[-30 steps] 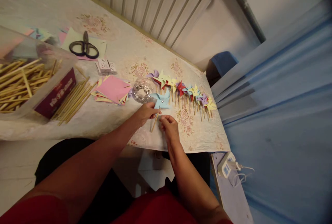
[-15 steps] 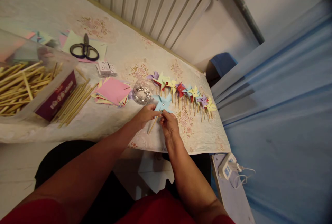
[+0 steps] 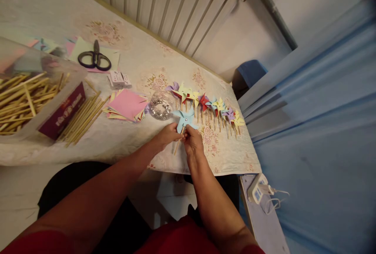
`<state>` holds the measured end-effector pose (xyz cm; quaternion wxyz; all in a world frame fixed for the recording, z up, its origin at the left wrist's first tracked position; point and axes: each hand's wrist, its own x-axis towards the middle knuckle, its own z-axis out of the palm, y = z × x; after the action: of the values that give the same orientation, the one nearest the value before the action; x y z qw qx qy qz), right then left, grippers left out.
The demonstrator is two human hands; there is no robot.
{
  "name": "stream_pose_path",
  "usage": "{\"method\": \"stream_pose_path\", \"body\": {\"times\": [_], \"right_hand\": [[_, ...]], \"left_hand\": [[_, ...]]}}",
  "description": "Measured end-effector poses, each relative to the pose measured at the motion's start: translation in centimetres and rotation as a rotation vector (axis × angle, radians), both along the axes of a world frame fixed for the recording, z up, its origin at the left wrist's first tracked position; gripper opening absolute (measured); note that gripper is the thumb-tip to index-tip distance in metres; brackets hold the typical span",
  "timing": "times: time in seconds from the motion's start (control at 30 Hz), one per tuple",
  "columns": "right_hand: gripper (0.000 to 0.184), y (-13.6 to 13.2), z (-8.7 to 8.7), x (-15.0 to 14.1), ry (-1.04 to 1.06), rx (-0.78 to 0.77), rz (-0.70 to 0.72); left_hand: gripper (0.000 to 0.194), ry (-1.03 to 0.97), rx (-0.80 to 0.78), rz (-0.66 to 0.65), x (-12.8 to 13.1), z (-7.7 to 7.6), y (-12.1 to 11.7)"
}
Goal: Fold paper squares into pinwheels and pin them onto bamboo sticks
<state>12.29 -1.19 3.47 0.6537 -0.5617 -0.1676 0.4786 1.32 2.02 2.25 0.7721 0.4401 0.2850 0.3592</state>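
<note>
A light blue paper pinwheel [image 3: 186, 119] on a thin wooden stick [image 3: 176, 149] is held between my two hands, with a small shiny pin at its centre. My left hand [image 3: 170, 133] pinches it from the left, just below the blades. My right hand [image 3: 193, 138] closes on the stick from the right, its fingertips close to those of the left. Just left of the blades sits a round clear container [image 3: 161, 106] of small metal pins. Behind and to the right lies a row of finished pinwheels [image 3: 217, 107] in yellow, red, purple and blue.
Pink-topped paper squares [image 3: 126, 104] lie left of the pin container. Further left are loose sticks [image 3: 84, 122] and a clear box [image 3: 22, 136] full of sticks. Scissors [image 3: 95, 58] rest on paper beside small white boxes [image 3: 119, 79]. A power strip [image 3: 257, 191] sits beyond the table's right edge.
The blue pinwheel has shifted slightly right and turned a little in my hands. Its stick's lower end has moved right. Both hands keep their hold.
</note>
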Motion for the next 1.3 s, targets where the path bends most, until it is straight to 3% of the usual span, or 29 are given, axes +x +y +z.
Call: {"method": "stream_pose_path", "body": {"times": [0.57,0.77,0.97,1.13,1.3], "right_hand": [[0.02,0.1,0.5,0.8,-0.016,-0.07,-0.004],[0.023,0.3,-0.1,1.1,-0.032,-0.102,-0.019],[0.028,0.2,-0.1,0.7,-0.038,-0.074,0.072],[0.021,-1.3,-0.2,0.3,-0.111,-0.033,0.089],[0.022,-3.9,-1.2,0.0,-0.276,-0.055,0.203]], "left_hand": [[0.028,0.05,0.038,0.034,0.2,0.1,-0.5],[0.029,0.014,0.018,0.045,0.2,0.2,-0.5],[0.031,-0.038,0.021,0.035,0.6,-0.7,-0.2],[0.036,-0.027,0.026,0.087,0.3,-1.0,0.2],[0.034,0.034,0.04,0.178,-0.3,-0.4,0.5]]}}
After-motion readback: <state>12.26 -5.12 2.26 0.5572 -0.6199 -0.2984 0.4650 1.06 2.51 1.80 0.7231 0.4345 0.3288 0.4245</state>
